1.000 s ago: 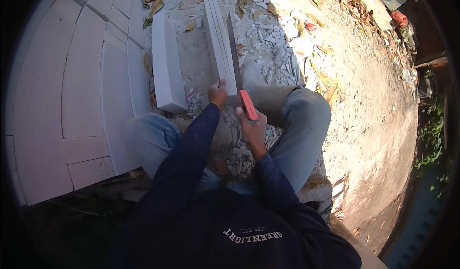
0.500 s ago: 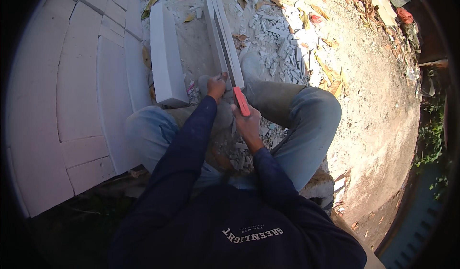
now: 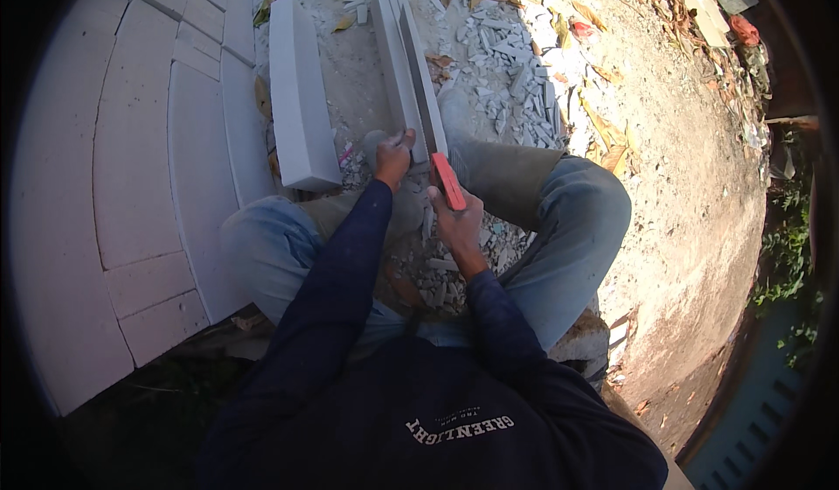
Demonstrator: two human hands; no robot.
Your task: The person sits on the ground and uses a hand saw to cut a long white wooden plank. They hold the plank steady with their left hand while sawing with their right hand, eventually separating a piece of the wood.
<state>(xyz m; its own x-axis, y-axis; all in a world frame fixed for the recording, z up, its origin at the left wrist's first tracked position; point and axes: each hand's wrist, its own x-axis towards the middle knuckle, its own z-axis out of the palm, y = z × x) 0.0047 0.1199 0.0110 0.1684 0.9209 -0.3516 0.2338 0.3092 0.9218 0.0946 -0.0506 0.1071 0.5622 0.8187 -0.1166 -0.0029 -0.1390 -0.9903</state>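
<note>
Lying along the right half of the white block (image 3: 399, 79), the saw blade (image 3: 418, 75) has been shifted over from the left half.
The red handle (image 3: 448, 182) is wrapped by the right hand (image 3: 459, 224), block just ahead; at its near left edge the left hand (image 3: 393, 158) is curled, grip unclear. Another line seems to be worked.

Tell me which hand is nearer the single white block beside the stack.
Left. The left hand, at the near end of the grooved block, is right of the single white block, not touching it. The right hand, gripping the red saw handle, is farther right.
</note>
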